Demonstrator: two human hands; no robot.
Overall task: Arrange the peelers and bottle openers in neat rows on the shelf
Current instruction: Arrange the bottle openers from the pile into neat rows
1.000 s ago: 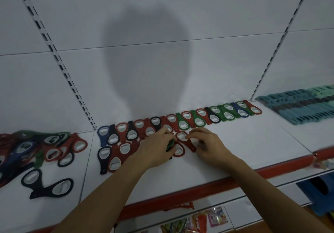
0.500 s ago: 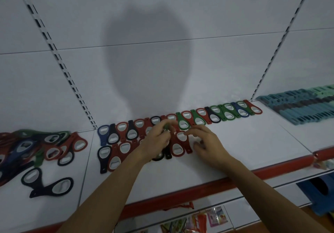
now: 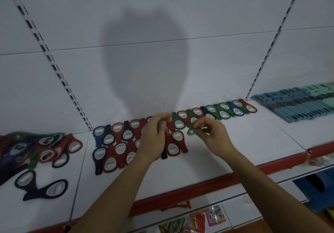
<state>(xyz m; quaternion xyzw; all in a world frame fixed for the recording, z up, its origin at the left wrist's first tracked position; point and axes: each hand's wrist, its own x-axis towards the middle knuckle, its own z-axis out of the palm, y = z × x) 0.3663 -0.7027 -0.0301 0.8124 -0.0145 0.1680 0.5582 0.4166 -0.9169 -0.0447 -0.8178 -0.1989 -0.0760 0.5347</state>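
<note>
Head view: hands [image 3: 216, 136] on green openers [image 3: 190, 131]

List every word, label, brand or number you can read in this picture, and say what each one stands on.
No text can be read.
Packets below the shelf: printed, but too blurred to read.
Bottle openers and peelers: no marking shows.

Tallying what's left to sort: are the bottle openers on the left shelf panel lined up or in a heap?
In a heap: the bottle openers overlap at mixed angles, two black ones lying loose in front.
</note>
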